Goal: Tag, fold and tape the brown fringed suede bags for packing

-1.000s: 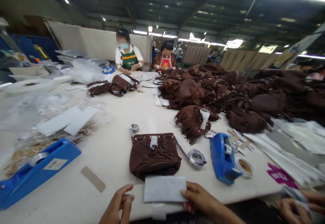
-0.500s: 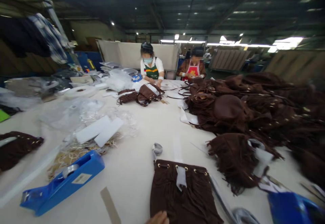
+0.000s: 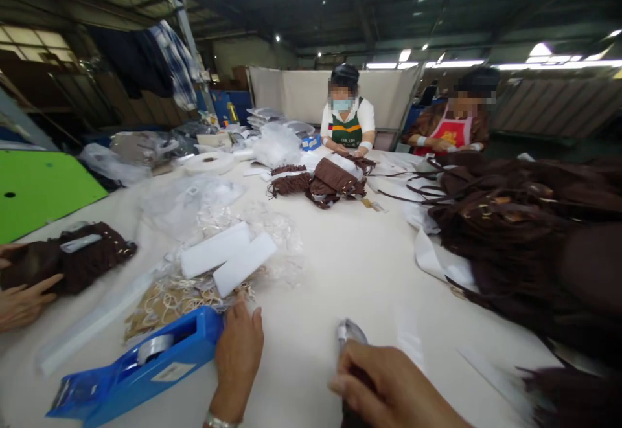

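My left hand [image 3: 239, 347] reaches past the far end of a blue tape dispenser [image 3: 184, 353]. Its fingers are bent together at the edge of a pile of kraft hang tags [image 3: 160, 305] with cream strings; what they pinch, if anything, is hidden. My right hand [image 3: 383, 376] is closed at the top of a dark brown fringed bag [image 3: 354, 417], mostly out of sight below the hand. Beyond the knuckles, a strap end in grey wrapping [image 3: 350, 331] sticks out. White foam strips [image 3: 245, 263] lie on the tags.
At the left edge, another person's hand [image 3: 24, 302] rests by a brown bag [image 3: 92, 256]. Brown bags [image 3: 510, 221] are heaped at the right. Across the table [image 3: 335, 253], a person in a green apron [image 3: 347, 130] handles bags; another wears a red apron [image 3: 454, 133].
The view has swung left. My left hand has come in at the tag pile. My right hand now grips the bag's top, and the bag has dropped mostly out of view.
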`<state>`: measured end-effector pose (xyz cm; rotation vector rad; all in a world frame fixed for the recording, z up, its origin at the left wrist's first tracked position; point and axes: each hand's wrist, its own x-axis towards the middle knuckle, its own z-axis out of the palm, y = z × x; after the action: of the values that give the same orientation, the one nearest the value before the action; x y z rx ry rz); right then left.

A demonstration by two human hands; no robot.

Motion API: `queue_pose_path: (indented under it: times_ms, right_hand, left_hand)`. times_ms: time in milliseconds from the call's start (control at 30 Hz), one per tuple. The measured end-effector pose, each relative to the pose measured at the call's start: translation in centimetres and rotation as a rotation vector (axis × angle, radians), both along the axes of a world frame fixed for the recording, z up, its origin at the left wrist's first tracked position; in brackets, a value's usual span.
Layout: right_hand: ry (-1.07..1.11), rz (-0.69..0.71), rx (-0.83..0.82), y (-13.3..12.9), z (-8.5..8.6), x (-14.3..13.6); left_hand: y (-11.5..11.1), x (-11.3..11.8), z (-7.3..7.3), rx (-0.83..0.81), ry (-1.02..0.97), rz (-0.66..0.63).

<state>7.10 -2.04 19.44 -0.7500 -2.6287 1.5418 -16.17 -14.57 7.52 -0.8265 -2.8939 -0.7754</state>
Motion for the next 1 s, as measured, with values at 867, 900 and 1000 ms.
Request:
queue_pose_path:
  times_ms: [867,900,1000]
  right_hand:
    - [-0.061,0.043,0.125,0.6,-6.7,-7.0]
    - [-0.062,0.06,0.168,0.5,-6.6,-7.3]
    - [-0.05,0.113,0.267,0.1,-7.0,-8.5]
  left_hand:
    - [-2.1,4.5,-3.0,0.641,-0.95,0.177]
    - [-2.6,4.9,-3.1,0.639,-0.967,0.165]
    - [-4.2,6.0,-3.5,0.617,-1.044,0.12]
